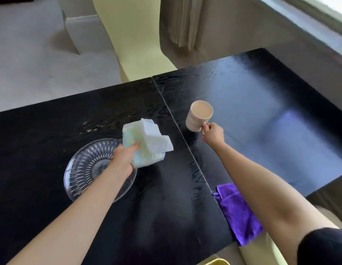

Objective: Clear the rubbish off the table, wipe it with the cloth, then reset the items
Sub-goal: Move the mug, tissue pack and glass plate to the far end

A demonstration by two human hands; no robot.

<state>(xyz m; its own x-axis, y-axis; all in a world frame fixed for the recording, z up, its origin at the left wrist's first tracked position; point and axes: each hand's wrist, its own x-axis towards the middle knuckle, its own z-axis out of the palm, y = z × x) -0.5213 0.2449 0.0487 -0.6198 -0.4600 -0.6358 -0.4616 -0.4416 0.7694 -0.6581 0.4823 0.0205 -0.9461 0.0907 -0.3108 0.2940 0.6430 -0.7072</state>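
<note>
My left hand (124, 159) grips a soft tissue pack (143, 142), white with a pale green and blue print, one tissue sticking out of its top, held just above the black table (262, 115). Under my left wrist lies a clear cut-glass plate (86, 169). My right hand (213, 133) holds a cream mug (199, 116) by its handle, tilted and lifted near the table's centre seam. A purple cloth (241, 213) lies crumpled at the near edge, under my right forearm.
Wet streaks shine on the table top around the seam. A pale yellow chair (139, 39) stands at the far side. Another yellow seat edge (262, 253) shows at the near side. The table's right edge runs close to a grey wall and window ledge.
</note>
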